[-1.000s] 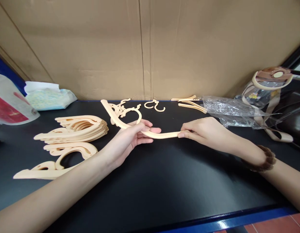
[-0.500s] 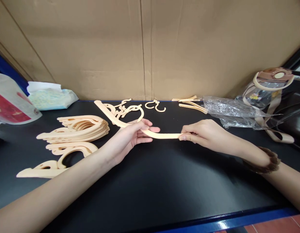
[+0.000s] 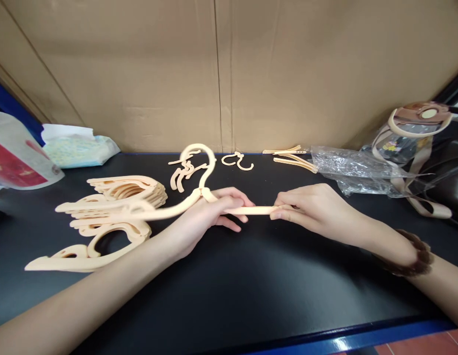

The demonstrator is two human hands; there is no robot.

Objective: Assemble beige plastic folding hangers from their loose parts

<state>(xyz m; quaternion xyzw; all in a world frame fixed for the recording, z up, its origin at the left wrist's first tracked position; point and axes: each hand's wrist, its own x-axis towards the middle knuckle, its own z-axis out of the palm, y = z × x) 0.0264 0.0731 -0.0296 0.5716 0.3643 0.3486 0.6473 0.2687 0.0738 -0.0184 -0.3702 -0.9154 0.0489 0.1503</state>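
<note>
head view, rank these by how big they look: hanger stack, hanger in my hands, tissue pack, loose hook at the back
1-2. held hanger and hanger stack: unsure, hanger spans wider, stack bulkier
3. tissue pack
4. loose hook, clearly smallest

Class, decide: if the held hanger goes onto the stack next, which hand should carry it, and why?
Left, probably. The left hand grips the hanger at its middle, below the hook, nearer the stack; the right hand only pinches one end.
</note>
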